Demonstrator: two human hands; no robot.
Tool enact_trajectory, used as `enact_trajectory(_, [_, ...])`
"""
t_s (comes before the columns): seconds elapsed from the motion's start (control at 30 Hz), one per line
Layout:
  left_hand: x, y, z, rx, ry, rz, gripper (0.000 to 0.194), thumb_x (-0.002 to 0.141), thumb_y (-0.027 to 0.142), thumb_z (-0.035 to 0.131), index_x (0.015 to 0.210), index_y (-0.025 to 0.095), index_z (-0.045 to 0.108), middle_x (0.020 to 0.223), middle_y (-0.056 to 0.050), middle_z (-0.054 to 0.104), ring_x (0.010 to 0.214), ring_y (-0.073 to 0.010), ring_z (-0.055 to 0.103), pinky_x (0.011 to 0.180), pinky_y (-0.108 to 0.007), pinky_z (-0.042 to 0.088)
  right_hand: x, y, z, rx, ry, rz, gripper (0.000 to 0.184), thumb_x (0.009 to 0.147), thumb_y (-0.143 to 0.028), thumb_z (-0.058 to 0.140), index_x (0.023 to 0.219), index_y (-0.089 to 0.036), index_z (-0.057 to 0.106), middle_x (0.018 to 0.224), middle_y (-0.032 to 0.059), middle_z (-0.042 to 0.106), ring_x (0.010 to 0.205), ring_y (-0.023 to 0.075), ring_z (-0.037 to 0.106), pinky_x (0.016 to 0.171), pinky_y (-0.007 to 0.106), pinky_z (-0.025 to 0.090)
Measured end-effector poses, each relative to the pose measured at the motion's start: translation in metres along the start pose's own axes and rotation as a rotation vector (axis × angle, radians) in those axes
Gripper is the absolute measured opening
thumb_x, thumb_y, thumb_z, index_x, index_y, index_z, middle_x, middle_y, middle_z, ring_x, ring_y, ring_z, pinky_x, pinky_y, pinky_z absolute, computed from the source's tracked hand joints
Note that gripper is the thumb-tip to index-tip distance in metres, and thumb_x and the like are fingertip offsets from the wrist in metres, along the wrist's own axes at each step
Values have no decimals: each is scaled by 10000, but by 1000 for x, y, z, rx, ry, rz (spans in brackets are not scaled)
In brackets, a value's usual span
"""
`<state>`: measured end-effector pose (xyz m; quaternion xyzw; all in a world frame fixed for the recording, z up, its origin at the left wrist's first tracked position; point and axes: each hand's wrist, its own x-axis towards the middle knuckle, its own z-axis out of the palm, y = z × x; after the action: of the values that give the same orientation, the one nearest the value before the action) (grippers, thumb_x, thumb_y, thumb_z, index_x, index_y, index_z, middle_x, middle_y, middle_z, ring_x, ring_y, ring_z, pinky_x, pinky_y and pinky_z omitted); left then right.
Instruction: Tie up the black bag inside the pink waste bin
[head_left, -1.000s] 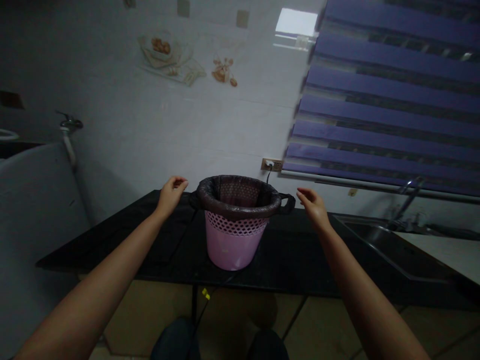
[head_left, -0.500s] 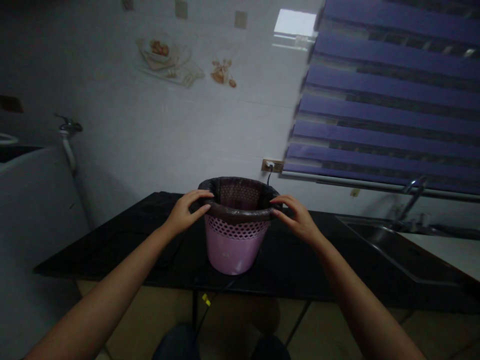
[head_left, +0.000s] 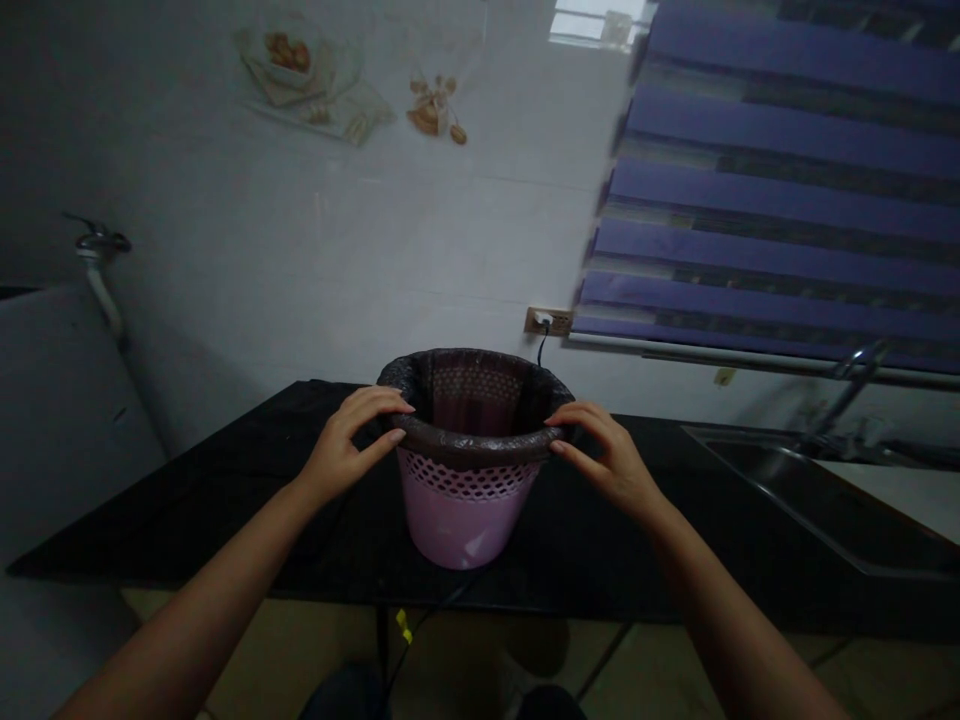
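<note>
A pink plastic wastebasket point(head_left: 465, 525) with a band of holes below its rim stands upright on the black counter. A dark bin liner point(head_left: 472, 452) lines its inside and is folded down over the rim. My left hand point(head_left: 346, 447) is closed on the lined rim at the left, fingers over the top and thumb at the outer side. At the right, my right hand point(head_left: 611, 455) pinches the lined rim the same way. The bottom inside the basket is hidden.
The black counter point(head_left: 600, 560) runs along a tiled wall. To the right are a metal sink point(head_left: 787, 490) and its faucet point(head_left: 855, 375). Behind the basket, a plug sits in a wall outlet point(head_left: 547, 321). A cord with a yellow tag point(head_left: 404, 627) hangs over the front edge.
The view has shifted down and closer, so the wastebasket looks larger. Both hands stay on the lined rim at opposite sides and appear slightly farther apart.
</note>
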<state>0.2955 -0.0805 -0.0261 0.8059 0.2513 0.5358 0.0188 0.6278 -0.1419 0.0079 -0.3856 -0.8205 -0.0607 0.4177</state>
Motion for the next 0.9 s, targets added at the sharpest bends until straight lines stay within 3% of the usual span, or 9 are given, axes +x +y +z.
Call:
enact_trajectory(0.4, [0, -6, -2, 17, -70, 76, 194, 848, 271, 612, 1039, 239, 620, 995, -27, 647, 1039, -213, 572, 1025, -414, 367, 0, 5, -3, -42, 9, -93, 176, 855, -311, 620, 1002, -214, 618, 961, 54, 621, 934, 176, 590, 843, 318, 459])
enact_trajectory(0.63, [0, -4, -7, 17, -135, 29, 203, 836, 289, 638, 1037, 265, 635, 985, -22, 649, 1021, -210, 580, 1033, -416, 363, 2, 4, -6, -57, -12, -99, 176, 851, -328, 618, 1003, -238, 625, 934, 54, 638, 908, 196, 614, 893, 371, 455])
enact_trajectory(0.9, [-3, -5, 0, -29, -57, 10, 183, 852, 341, 606, 1013, 269, 653, 951, -40, 658, 983, -223, 594, 1022, -438, 374, -3, 8, 2, 2, 59, -50, 180, 837, -340, 630, 998, -259, 639, 930, 60, 645, 906, 216, 619, 893, 396, 465])
